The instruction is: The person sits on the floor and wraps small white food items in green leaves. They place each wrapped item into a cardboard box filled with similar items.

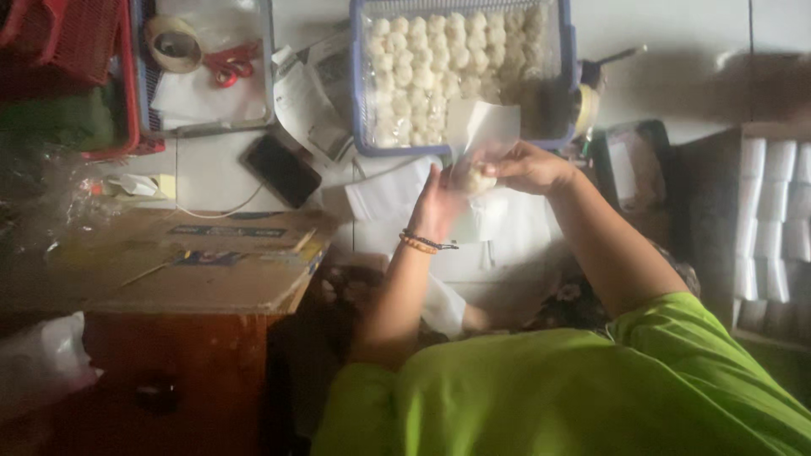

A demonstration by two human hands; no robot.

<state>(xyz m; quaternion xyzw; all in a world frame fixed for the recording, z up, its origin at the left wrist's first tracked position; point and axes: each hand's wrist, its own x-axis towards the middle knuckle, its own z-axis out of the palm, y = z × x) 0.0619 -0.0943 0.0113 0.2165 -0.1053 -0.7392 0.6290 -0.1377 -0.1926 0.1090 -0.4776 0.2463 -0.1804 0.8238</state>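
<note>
At the far left a red mesh basket (76, 38) sits at the edge of the bench (667, 76), and beside it a blue-rimmed tray (139, 84) holds a roll of tape (173, 42) and red-handled scissors (230, 63). Below these, a dark phone (281, 170) lies flat on the bench, and a flattened cardboard box (177, 262) covers the lower left.

Toward the middle, the left hand (439, 203) stands open with the palm turned to the right, a beaded bracelet (422, 242) at the wrist; its grip is loose, the fingers supporting the side of a small pale dough ball (475, 179). The right hand (528, 167) meets it from the other side, its grip pinched on the ball and on a thin white sheet of wrapper (486, 127) that rises just above it. The ball is thus held between both hands, above white paper on the bench and just below a blue-rimmed crate (359, 93) packed with rows of similar pale balls (431, 59).

The ball looks soft and light (likely to dent under a hard squeeze), so a gentle hold around its sides seems best; the wrapper looks flimsy and is best taken by its edge.

At the right, a cardboard carton (710, 169) holds stacked white wrapped pieces (773, 203).
</note>
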